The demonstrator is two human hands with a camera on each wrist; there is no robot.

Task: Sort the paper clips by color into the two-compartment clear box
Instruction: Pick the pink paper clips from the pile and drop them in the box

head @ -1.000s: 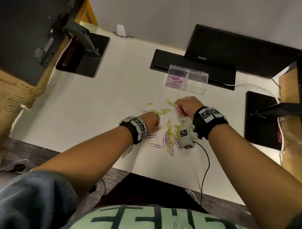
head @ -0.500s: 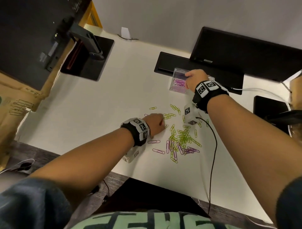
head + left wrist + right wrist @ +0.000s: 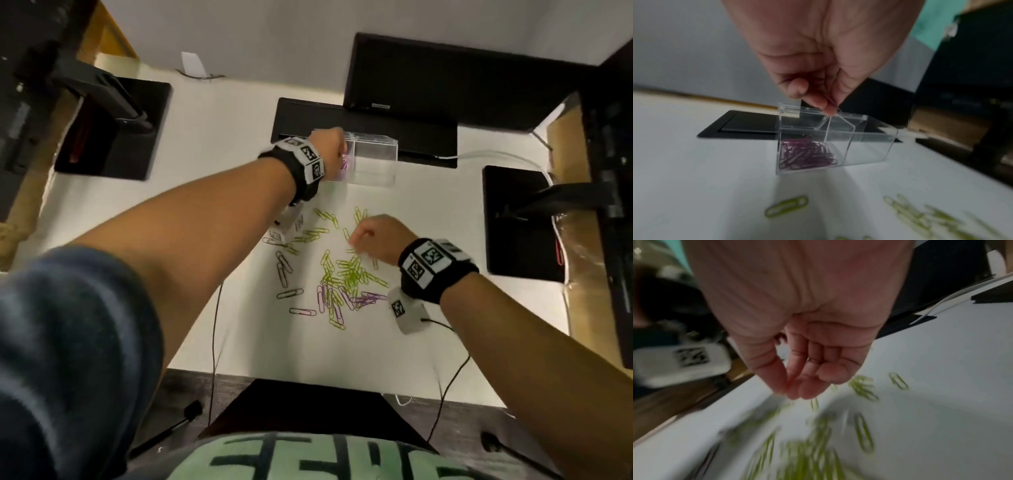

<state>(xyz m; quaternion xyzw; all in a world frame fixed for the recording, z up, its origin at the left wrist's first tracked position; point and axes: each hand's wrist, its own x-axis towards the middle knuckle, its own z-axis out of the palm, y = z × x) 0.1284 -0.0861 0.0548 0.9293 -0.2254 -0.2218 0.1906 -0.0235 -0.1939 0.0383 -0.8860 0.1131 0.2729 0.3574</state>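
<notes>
The clear two-compartment box (image 3: pixel 373 157) (image 3: pixel 869 142) stands at the back of the white table. Its left compartment holds purple clips (image 3: pixel 807 154) (image 3: pixel 344 162); I see nothing in the right one. My left hand (image 3: pixel 337 149) (image 3: pixel 830 105) hovers over the box's top edge near the divider and pinches one purple clip (image 3: pixel 833 102) between thumb and finger. Loose green clips (image 3: pixel 349 274) (image 3: pixel 864 431) and purple clips (image 3: pixel 322 298) lie mixed in front of the box. My right hand (image 3: pixel 356 236) (image 3: pixel 791 391) hangs just above that pile, fingers curled to the thumb, nothing seen in it.
A black monitor base (image 3: pixel 363 120) sits directly behind the box. Other black stands are at the left (image 3: pixel 113 130) and right (image 3: pixel 517 219). A white cable (image 3: pixel 479 156) runs at the back right. The table's front edge (image 3: pixel 308 373) is near my body.
My right hand went from the pile to the box and has come back over the pile. My left hand left the pile and rose to the box with a purple clip.
</notes>
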